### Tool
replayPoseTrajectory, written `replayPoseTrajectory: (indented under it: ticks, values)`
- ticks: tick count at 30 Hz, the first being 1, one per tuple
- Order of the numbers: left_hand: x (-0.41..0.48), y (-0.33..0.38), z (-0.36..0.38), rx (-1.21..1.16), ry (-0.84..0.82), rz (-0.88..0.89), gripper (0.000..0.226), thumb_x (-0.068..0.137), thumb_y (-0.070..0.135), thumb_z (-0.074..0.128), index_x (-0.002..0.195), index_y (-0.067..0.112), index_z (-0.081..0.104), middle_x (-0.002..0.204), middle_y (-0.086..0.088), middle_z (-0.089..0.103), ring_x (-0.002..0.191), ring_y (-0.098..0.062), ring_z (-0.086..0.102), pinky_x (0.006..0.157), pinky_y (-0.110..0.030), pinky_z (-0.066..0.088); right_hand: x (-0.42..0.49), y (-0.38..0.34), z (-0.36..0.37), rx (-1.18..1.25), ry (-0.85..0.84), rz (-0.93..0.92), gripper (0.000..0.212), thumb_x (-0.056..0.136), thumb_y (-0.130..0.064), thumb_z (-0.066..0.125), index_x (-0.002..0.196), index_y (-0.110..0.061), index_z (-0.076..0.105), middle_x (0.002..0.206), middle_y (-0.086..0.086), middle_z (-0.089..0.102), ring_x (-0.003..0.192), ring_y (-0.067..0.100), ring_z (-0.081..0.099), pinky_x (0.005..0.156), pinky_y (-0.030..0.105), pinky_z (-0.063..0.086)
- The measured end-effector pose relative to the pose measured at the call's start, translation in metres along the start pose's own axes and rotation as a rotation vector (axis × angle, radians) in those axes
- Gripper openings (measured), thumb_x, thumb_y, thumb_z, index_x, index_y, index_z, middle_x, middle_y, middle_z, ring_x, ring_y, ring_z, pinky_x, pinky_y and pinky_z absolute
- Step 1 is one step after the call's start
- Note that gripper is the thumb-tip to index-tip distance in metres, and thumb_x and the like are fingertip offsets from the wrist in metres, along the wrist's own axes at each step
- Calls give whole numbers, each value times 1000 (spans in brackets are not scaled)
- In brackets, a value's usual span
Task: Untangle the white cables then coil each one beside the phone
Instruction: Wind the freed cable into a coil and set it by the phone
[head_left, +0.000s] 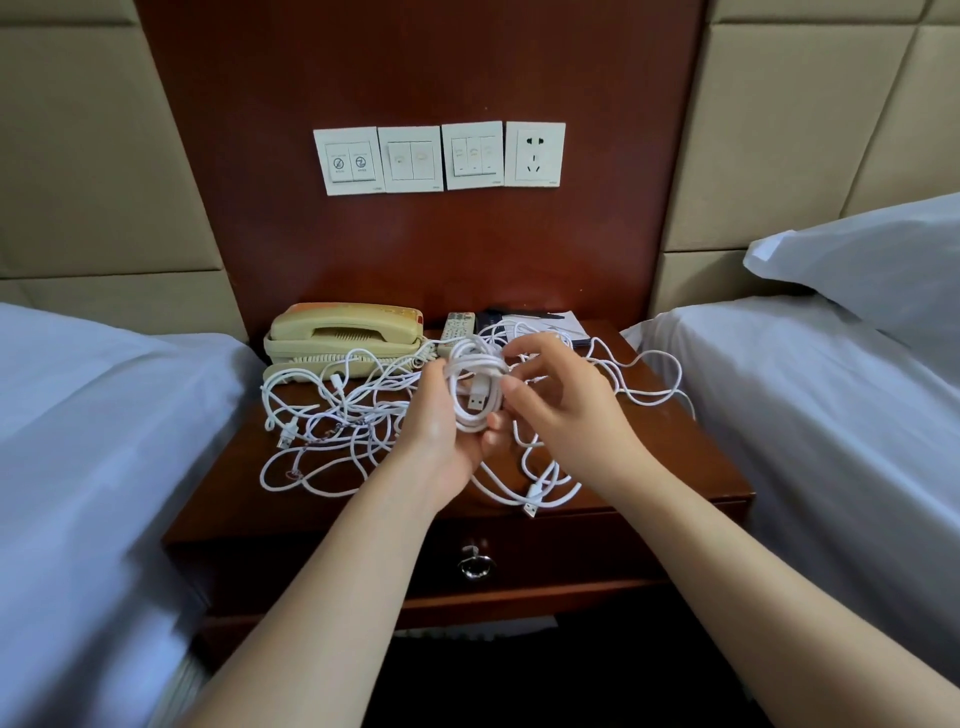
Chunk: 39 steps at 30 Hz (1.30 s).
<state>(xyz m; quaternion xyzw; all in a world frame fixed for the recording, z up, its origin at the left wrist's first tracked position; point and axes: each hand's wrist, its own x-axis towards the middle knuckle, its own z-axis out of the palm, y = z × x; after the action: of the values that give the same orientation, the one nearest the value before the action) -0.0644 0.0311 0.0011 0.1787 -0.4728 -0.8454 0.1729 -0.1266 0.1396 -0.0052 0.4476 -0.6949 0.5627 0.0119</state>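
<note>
Where the coil is: up off the surface (675, 457), above its middle, and the coil (475, 384) is a small white bundle of several loops with a USB plug (475, 401) hanging inside it.
Left grip: the left grip (447, 421) is closed round the coil's left and lower side, palm turned up, fingers curled under the loops.
Right grip: the right grip (561, 410) comes in from the right, thumb and fingertips pinching the coil's right side.
Loose cables: there's plenty of tangle. The loose cables (337, 415) sprawl over the left half and the middle of the surface, with more loops running out toward the right edge.
Front edge: a second plug (531, 506) lies right at it, just under the hands.
Phone: the beige phone (343, 332) sits in the back left corner, cable loops touching its front.
Back edge: a remote (458, 325) just right of the phone, then a notepad (550, 322) toward the back right corner.
Either side: a white bed on the left (78, 415) and another on the right (831, 389).
</note>
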Motion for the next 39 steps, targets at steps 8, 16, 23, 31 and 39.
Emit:
replayPoseTrajectory:
  ticks: [8,16,23,31,39]
  values:
    - [-9,0,-4,221,78,-61,66,101,50,15,78,10,62,50,-5,59,37,-13,52,36,-17,40,3,9,12,-103,64,-53,9,89,-14,62,89,-20,55,73,-11,58,66,-2,55,63,14,44]
    - [-16,12,-40,855,361,294,45,100,47,23,118,12,44,105,-8,54,101,-31,59,89,-45,49,10,9,51,-118,21,-93,11,91,-9,57,86,-16,50,69,-11,55,67,8,54,60,21,43]
    - [-28,42,-92,948,411,432,27,100,35,37,106,18,58,96,0,60,95,-19,56,84,-33,44,30,-7,101,-127,-27,-137,11,93,-14,56,85,-15,48,66,-4,57,57,14,53,56,32,42]
    - [-27,72,-181,697,670,565,9,93,16,57,95,17,65,94,-10,68,77,-17,63,78,-42,56,70,-31,195,-104,-188,-109,11,92,-15,56,84,-15,49,70,-1,56,59,16,51,60,33,41]
    - [-5,61,-247,775,801,492,11,93,10,52,91,16,61,92,-7,67,92,-29,64,82,-41,51,95,-19,265,-168,-358,-14,10,93,-14,53,85,-12,47,82,13,59,80,33,57,73,39,45]
